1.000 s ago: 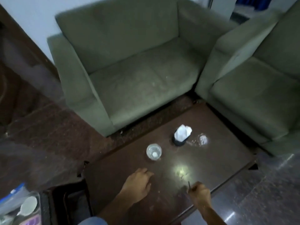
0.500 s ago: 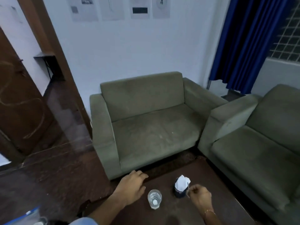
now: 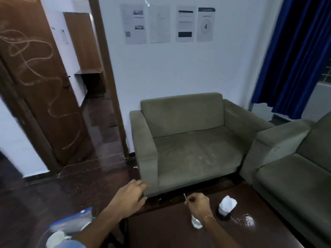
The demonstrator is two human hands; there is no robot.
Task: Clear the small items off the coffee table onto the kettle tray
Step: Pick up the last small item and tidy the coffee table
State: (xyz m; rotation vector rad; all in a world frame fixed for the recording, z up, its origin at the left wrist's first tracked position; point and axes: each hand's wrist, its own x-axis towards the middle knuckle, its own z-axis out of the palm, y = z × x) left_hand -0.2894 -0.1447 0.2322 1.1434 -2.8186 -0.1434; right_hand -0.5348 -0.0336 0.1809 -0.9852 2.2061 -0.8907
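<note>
Coffee table, dark brown and glossy, filled the lower middle of the head view, with both of the person's hands raised above its far edge. The right hand was curled closed, pinching a thin pale stick that poked up and to the left from its fingers. Directly beneath that hand's wrist stood a clear drinking glass, partly hidden by the forearm. Just to the right of the right hand sat a small dark holder stuffed with white tissue, and beyond it a bright glare spot on the tabletop. The left hand hovered to the left of the right one, apart from it, fingers loosely extended and holding nothing, over the dark floor at the table's left corner. Below the left forearm lay a blurred blue-edged clear package. Behind both hands stood an olive green armchair, with a second sofa to the right.
</note>
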